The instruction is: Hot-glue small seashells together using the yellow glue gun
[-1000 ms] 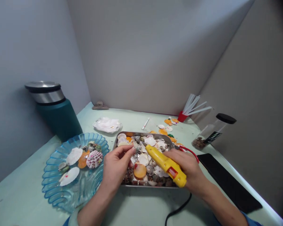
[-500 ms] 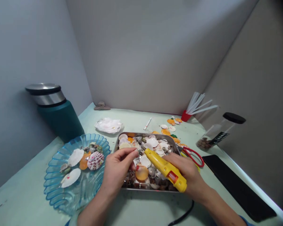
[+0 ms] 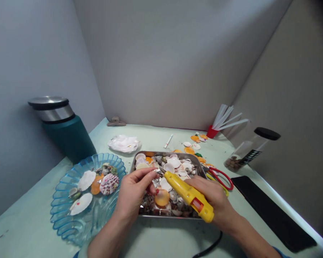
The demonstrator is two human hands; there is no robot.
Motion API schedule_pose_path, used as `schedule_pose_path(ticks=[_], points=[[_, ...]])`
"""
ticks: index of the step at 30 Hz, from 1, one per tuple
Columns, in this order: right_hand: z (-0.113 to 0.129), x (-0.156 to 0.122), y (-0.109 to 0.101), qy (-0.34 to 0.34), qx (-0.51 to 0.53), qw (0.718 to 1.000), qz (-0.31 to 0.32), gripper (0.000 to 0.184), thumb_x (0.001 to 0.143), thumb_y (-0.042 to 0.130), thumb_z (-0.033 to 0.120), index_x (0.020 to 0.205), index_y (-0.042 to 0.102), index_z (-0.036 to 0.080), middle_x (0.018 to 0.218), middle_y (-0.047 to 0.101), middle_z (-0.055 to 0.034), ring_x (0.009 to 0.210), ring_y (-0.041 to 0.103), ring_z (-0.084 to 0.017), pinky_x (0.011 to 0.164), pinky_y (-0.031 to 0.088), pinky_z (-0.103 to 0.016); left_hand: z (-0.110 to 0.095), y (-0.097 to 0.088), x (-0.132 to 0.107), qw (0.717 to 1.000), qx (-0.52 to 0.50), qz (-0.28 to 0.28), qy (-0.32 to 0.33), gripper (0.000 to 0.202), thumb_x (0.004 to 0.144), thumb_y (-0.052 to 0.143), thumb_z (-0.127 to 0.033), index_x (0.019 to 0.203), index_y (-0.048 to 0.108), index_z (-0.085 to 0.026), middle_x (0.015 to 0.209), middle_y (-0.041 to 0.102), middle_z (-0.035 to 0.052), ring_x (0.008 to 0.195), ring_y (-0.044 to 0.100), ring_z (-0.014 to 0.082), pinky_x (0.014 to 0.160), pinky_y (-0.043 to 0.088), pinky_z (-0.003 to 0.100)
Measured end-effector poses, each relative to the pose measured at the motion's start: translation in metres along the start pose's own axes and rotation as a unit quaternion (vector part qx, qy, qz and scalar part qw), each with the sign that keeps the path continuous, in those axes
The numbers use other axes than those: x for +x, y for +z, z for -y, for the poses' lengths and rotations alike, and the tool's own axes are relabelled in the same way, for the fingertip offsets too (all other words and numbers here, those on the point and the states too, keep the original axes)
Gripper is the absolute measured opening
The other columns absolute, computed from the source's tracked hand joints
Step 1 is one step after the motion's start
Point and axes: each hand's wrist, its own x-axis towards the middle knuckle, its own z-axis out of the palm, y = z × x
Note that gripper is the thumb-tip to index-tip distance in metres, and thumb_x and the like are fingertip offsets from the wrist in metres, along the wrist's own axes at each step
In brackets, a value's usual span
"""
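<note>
My right hand (image 3: pixel 214 195) is wrapped round a yellow hot glue gun (image 3: pixel 190 195), its nozzle pointing up and left. Near that tip, the thumb and index finger of my left hand (image 3: pixel 136 190) pinch a small silvery piece (image 3: pixel 157 171), too small to name surely. Both hands are above a metal tray (image 3: pixel 169 217) heaped with seashells. An orange scallop shell (image 3: pixel 162 197) lies in the tray below the gun, and a bit of red shows by my left fingertips. Whether the nozzle touches the small piece I cannot tell.
Left of the tray, a blue scalloped plate (image 3: pixel 61 218) holds several shells; a teal bottle (image 3: pixel 70 138) stands behind it. On the right lie red-handled scissors (image 3: pixel 223 179), a black slab (image 3: pixel 271 211) and a clear jar (image 3: pixel 247 154). Glue sticks (image 3: pixel 226 118) stand in a red cup (image 3: pixel 212 132).
The glue gun's nozzle has shifted slightly left, closer to the small piece in my left fingers. That piece now shows more plainly. Everything else looks the same.
</note>
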Motion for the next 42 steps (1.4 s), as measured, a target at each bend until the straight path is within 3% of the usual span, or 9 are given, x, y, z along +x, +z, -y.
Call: schedule_pose_path(ticks=[4, 14, 24, 30, 42], points=[[-0.0001, 0.0001, 0.0005, -0.009, -0.002, 1.000, -0.007, 0.019, 0.088, 0.049, 0.031, 0.094, 0.058, 0.015, 0.066, 0.055, -0.0030, 0.055, 0.049, -0.016, 0.051, 0.032, -0.026, 0.0020, -0.0006, 0.0017, 1.000, -0.018, 0.009, -0.006, 0.024, 0.070, 0.072, -0.030, 0.085, 0.069, -0.012, 0.043, 0.058, -0.0033, 0.042, 0.048, 0.0061, 0.049, 0.040, 0.017], [-0.0011, -0.0015, 0.0018, -0.004, 0.005, 1.000, -0.004, 0.020, 0.087, 0.050, 0.030, 0.095, 0.059, 0.014, 0.068, 0.057, -0.0045, 0.057, 0.051, -0.016, 0.052, 0.034, -0.026, 0.0043, -0.0013, 0.0030, 0.998, -0.048, 0.038, -0.011, 0.023, 0.067, 0.075, -0.026, 0.082, 0.064, -0.014, 0.054, 0.060, -0.0044, 0.043, 0.050, 0.0042, 0.045, 0.039, 0.015], [-0.0011, -0.0018, 0.0013, 0.004, 0.011, 1.000, -0.007, 0.022, 0.086, 0.051, 0.033, 0.093, 0.060, 0.015, 0.067, 0.057, -0.0042, 0.056, 0.051, -0.016, 0.051, 0.033, -0.026, 0.0042, -0.0043, 0.0030, 0.995, -0.081, 0.048, -0.010, 0.022, 0.070, 0.073, -0.027, 0.086, 0.069, -0.013, 0.080, 0.071, 0.0064, 0.045, 0.050, 0.0028, 0.046, 0.040, 0.015], [-0.0001, -0.0023, 0.0006, 0.002, 0.007, 1.000, -0.018, 0.021, 0.087, 0.051, 0.034, 0.093, 0.059, 0.015, 0.067, 0.057, -0.0040, 0.055, 0.050, -0.016, 0.050, 0.033, -0.026, 0.0047, -0.0043, 0.0038, 0.992, -0.116, 0.032, -0.032, 0.023, 0.066, 0.076, -0.027, 0.083, 0.070, -0.014, 0.055, 0.059, -0.0024, 0.045, 0.049, 0.0049, 0.042, 0.038, 0.015], [0.0008, 0.0005, 0.0006, -0.013, 0.004, 1.000, -0.018, 0.025, 0.087, 0.051, 0.037, 0.091, 0.061, 0.015, 0.066, 0.057, -0.0041, 0.055, 0.050, -0.015, 0.050, 0.034, -0.025, 0.0043, -0.0033, 0.0043, 0.990, -0.119, 0.053, -0.049, 0.021, 0.063, 0.077, -0.023, 0.079, 0.067, -0.013, 0.050, 0.058, -0.0031, 0.042, 0.049, 0.0043, 0.043, 0.039, 0.014]])
